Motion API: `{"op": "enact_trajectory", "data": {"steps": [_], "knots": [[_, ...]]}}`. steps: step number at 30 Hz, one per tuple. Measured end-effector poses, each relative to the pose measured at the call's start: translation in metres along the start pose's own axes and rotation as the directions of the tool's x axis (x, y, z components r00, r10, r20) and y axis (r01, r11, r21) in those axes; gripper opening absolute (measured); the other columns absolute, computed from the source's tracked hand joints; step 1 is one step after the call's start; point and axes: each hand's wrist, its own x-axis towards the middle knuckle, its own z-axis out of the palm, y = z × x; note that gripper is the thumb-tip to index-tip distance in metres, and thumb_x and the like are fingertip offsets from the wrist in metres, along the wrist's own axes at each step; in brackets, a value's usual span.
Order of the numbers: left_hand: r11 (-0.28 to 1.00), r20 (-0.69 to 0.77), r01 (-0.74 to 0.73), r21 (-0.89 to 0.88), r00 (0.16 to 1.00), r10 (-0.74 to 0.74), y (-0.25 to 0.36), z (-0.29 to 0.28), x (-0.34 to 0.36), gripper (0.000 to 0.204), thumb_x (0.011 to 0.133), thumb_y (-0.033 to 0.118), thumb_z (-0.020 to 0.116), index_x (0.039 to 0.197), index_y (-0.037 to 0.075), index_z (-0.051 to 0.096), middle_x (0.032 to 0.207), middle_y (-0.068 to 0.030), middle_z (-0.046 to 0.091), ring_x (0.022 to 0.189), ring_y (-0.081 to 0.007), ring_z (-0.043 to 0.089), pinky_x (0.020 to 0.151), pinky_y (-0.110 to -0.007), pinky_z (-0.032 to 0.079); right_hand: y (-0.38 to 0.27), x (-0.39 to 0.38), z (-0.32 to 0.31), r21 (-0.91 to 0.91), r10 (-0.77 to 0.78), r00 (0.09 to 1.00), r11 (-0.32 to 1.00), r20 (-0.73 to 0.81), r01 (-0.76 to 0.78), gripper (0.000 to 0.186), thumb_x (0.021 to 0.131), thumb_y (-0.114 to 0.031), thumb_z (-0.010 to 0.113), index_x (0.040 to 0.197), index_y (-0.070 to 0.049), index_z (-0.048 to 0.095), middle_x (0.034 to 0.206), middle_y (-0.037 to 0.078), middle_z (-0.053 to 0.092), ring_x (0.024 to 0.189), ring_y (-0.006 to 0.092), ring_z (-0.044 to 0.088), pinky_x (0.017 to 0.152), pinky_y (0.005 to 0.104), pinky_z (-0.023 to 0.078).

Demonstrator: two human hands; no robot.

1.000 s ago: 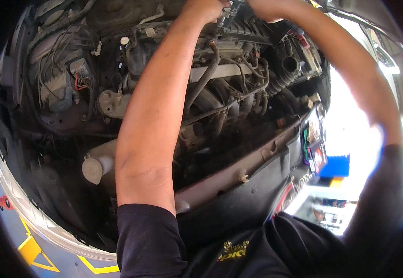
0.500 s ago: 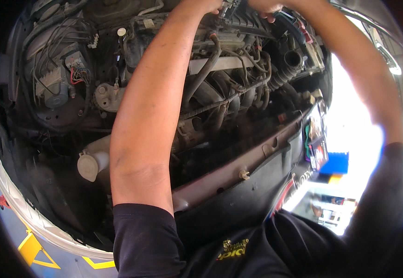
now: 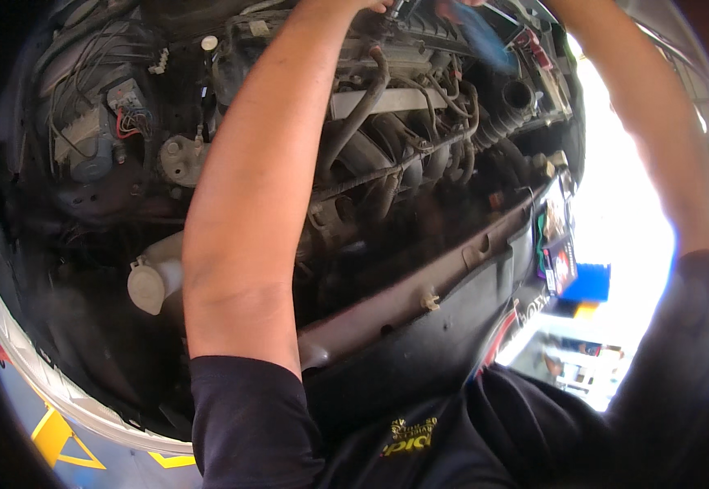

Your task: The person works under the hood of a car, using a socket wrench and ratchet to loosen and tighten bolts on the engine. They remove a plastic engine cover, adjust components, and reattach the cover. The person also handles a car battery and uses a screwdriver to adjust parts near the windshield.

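One open-mouthed ribbed hose is lying near the right edge of the engine bay, below a blurred blue object; a loose hold or knock could be risking that object's fall into the hose. Toward the far edge, the left hand is showing part-curled fingers at a dark fitting, the right hand a blur beside the blue object; neither grip's opening nor hold is showing clearly.
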Motion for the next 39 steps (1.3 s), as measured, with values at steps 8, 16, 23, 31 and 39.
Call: {"op": "enact_trajectory", "data": {"steps": [8, 16, 23, 31, 39], "knots": [[0.996, -0.014, 0.048, -0.078, 0.999, -0.050, 0.006, 0.006, -0.007, 0.018, 0.094, 0.015, 0.066, 0.095, 0.000, 0.076, 0.072, -0.0124, 0.070, 0.059, -0.0200, 0.065, 0.053, -0.034, 0.053, 0.046, -0.012, 0.019, -0.805, -0.286, 0.933, 0.593, -0.219, -0.007, 0.064, 0.083, -0.010, 0.060, 0.142, 0.001, 0.040, 0.100, 0.026, 0.070, 0.091, 0.0422, 0.068, 0.076, 0.0498, 0.054], [0.993, -0.031, -0.120, 0.015, 0.992, 0.121, 0.014, 0.012, -0.011, 0.021, 0.095, 0.017, 0.065, 0.102, 0.001, 0.075, 0.088, -0.0154, 0.075, 0.077, -0.0229, 0.071, 0.067, -0.036, 0.056, 0.058, -0.058, 0.020, -0.448, -0.267, 0.922, 0.886, -0.282, 0.120, 0.053, 0.083, -0.006, 0.050, 0.135, 0.000, 0.048, 0.097, 0.026, 0.069, 0.091, 0.0403, 0.068, 0.079, 0.0473, 0.055], [0.904, 0.009, -0.133, 0.407, 0.990, 0.142, 0.028, -0.020, -0.014, 0.024, 0.099, 0.019, 0.061, 0.118, 0.006, 0.070, 0.104, -0.0138, 0.074, 0.091, -0.0238, 0.070, 0.080, -0.038, 0.054, 0.157, -0.170, 0.036, -0.171, -0.371, 0.889, 0.927, -0.269, 0.335, 0.053, 0.097, -0.018, 0.061, 0.147, -0.008, 0.046, 0.117, 0.011, 0.066, 0.095, 0.0186, 0.062, 0.087, 0.0329, 0.049], [0.671, 0.173, -0.362, 0.647, 0.927, 0.334, 0.035, 0.000, -0.006, 0.018, 0.097, 0.020, 0.062, 0.111, 0.010, 0.063, 0.095, -0.0092, 0.069, 0.086, -0.0223, 0.067, 0.081, -0.033, 0.049, 0.259, -0.332, 0.103, 0.564, 0.185, 0.982, 0.815, -0.035, -0.134, 0.047, 0.098, -0.012, 0.059, 0.143, -0.005, 0.048, 0.091, 0.002, 0.062, 0.083, 0.0105, 0.059, 0.074, 0.0282, 0.049], [0.480, 0.297, -0.358, 0.801, 0.934, 0.200, 0.059, 0.005, 0.018, 0.010, 0.095, 0.014, 0.063, 0.098, 0.006, 0.058, 0.086, -0.0102, 0.064, 0.078, -0.0222, 0.060, 0.077, -0.036, 0.048, 0.291, -0.362, 0.202, 0.664, 0.092, 0.994, 0.747, -0.051, -0.035, 0.043, 0.097, -0.009, 0.060, 0.139, -0.005, 0.053, 0.070, 0.009, 0.055, 0.064, 0.0163, 0.054, 0.060, 0.0325, 0.042]]}}
